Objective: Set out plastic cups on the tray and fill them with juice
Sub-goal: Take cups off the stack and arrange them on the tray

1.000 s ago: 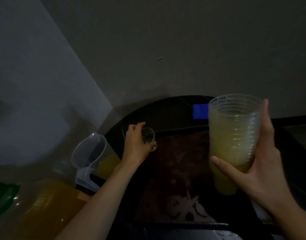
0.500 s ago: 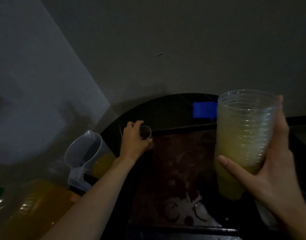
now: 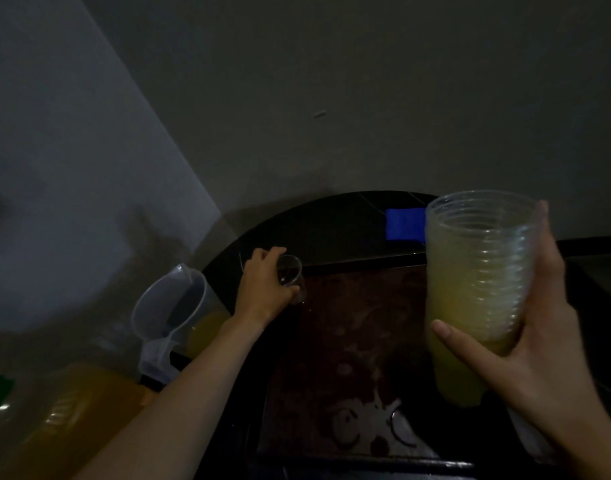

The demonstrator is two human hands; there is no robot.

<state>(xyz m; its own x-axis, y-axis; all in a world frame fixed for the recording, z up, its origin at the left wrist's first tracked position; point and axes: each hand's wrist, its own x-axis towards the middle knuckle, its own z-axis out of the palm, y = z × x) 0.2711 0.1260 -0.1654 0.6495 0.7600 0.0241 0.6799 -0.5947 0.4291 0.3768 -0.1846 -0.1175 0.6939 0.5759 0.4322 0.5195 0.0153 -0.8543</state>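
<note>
Since a second ago the left hand (image 3: 262, 289) has eased its cup (image 3: 290, 275) down a touch and stood it more upright. The right hand (image 3: 546, 341) and its stack (image 3: 477, 278) have barely shifted.

Biggest thing first: the black bench (image 3: 331, 223) runs under both hands and curves round past the left one. The dark reddish tray (image 3: 349, 323) lies on it, filling the space between the two hands, with a pale pattern on the end nearer me. Down behind the left forearm there's a big bottle (image 3: 75, 407) of orange juice, pretty blurry. A clear jug (image 3: 172, 306) with some juice in the bottom sits just left of the left wrist.

The stack is a tall nest of clear cups, yellowish looking, held up above the tray's right side. The right hand is wrapped round it, thumb across the front and fingers behind.

The left hand's fingers are curled round the single clear cup, right at the tray's far left corner. Honestly can't tell if the base is touching the tray yet. A small blue block (image 3: 402, 225) sits on the bench beyond the stack, just left of the right hand's fingertips.
</note>
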